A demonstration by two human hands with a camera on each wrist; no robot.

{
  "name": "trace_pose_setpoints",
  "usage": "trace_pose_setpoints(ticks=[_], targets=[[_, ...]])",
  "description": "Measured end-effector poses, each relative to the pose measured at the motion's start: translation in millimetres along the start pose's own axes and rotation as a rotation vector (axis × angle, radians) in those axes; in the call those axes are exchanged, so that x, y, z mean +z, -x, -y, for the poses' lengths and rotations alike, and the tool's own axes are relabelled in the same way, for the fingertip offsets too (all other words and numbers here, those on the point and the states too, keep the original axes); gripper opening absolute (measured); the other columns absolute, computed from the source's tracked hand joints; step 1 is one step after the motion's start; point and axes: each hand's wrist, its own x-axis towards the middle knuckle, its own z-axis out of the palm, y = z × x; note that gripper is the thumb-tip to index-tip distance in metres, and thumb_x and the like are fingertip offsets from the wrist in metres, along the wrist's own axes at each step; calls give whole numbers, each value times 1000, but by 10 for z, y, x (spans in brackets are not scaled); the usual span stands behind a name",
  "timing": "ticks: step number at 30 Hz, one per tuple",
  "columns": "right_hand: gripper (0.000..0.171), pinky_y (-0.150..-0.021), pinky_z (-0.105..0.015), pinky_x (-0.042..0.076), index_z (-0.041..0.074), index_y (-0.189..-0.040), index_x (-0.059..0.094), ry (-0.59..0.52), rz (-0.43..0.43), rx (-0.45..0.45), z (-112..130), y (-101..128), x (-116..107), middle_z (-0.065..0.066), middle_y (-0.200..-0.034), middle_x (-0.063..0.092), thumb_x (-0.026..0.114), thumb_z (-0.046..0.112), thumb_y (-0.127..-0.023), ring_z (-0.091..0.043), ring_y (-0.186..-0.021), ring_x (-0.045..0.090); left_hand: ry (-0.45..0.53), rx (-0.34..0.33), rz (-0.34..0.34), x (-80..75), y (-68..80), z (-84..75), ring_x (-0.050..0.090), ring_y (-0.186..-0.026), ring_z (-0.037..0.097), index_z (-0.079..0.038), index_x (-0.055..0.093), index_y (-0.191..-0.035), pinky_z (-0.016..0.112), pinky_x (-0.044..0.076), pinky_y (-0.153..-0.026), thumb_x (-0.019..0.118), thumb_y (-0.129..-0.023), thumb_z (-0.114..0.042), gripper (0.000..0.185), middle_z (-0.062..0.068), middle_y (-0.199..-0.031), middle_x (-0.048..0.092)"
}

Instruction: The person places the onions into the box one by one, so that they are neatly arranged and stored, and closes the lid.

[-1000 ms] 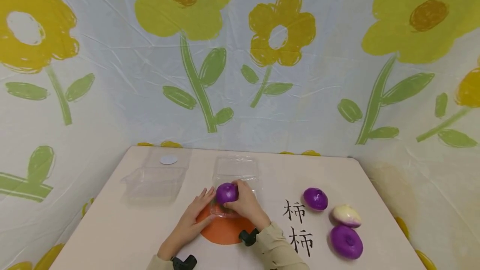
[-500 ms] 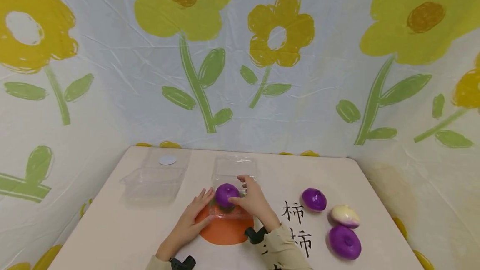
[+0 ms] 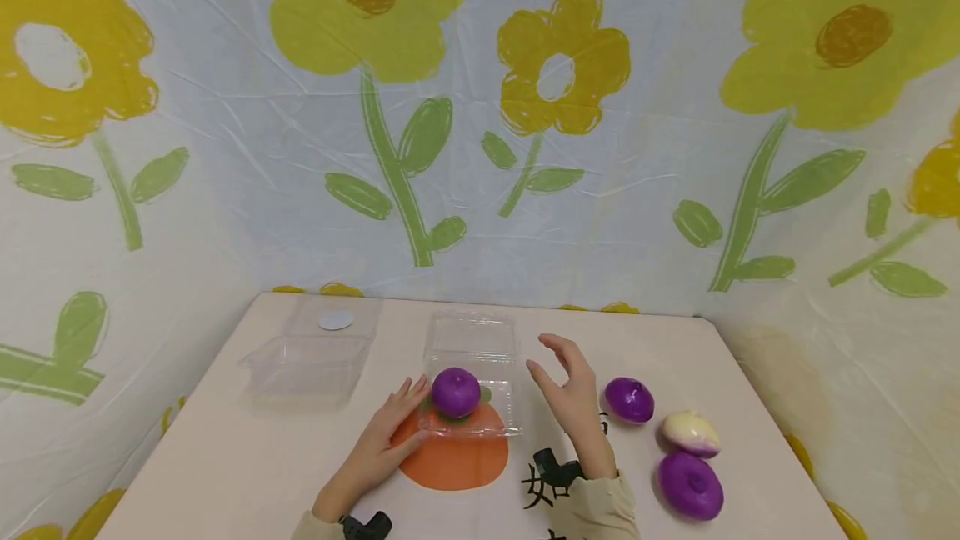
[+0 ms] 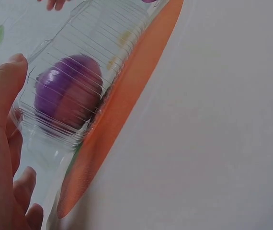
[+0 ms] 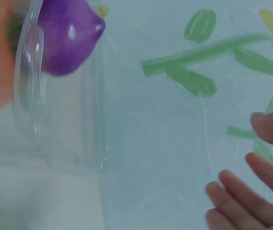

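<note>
A purple onion point(image 3: 456, 392) sits in the left part of a clear plastic clamshell box point(image 3: 495, 423), whose lid stands folded back behind it. My left hand point(image 3: 381, 444) lies along the box's left side, fingers extended, fingertips right at the wall. Through the ribbed plastic, the left wrist view shows the same onion point(image 4: 69, 91) beside my thumb point(image 4: 7, 81). To the right of the box, my right hand point(image 3: 572, 394) is raised over the table with thumb and fingers spread and nothing between them. In the right wrist view its fingers point(image 5: 237, 201) are well apart from the box.
At the right lie a purple onion point(image 3: 628, 400), a pale onion with a purple end point(image 3: 690, 432) and another purple onion point(image 3: 691, 486). A second clear box point(image 3: 307, 369) stands open at the left. The tabletop point(image 3: 225, 457) carries an orange fruit print point(image 3: 453, 465) and black characters.
My right hand has let go of the purple onion, leaving it in the box, and has moved off to the right with fingers spread. The left hand has stayed put.
</note>
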Motion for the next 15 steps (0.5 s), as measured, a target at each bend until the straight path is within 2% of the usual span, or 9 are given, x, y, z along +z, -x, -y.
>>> trace_pose_setpoints(ticks=[3, 5, 9, 11, 15], targets=[[41, -108, -21, 38, -1, -122, 65, 4, -106, -77, -31, 10, -111, -15, -122, 66, 76, -5, -83, -32, -120, 58, -3, 1, 2, 3, -7, -5, 29, -144, 42, -13, 44, -150, 58, 20, -115, 69, -94, -26, 63, 3, -158, 36], [40, -107, -16, 37, -6, -119, 65, 19, -172, -128, 7, 15, -188, -21, -119, 66, 75, -11, -80, -37, -116, 59, -1, -1, 4, 1, -13, -14, 29, -144, 42, -13, 44, -150, 61, 21, -114, 69, -94, -25, 63, 4, -158, 36], [36, -104, -18, 40, -14, -113, 64, 15, -276, -149, 75, 45, -348, -31, -113, 65, 72, -17, -78, -41, -110, 59, 6, -13, 12, -2, -18, -26, 28, -145, 40, -13, 44, -150, 62, 21, -113, 69, -94, -26, 63, 4, -158, 36], [35, -104, -19, 41, -14, -113, 64, -2, -304, -120, 26, 75, -419, -30, -113, 65, 72, -17, -79, -36, -110, 60, 10, -20, 14, -5, -18, -33, 28, -145, 40, -14, 44, -151, 60, 20, -115, 69, -94, -26, 63, 3, -158, 36], [36, -103, -17, 42, -11, -114, 65, 11, -356, -86, -295, 147, -522, -27, -113, 65, 72, -17, -79, -16, -113, 62, -2, -5, 10, 3, -7, -24, 28, -145, 41, -14, 43, -151, 52, 17, -118, 69, -94, -26, 64, 4, -158, 36]])
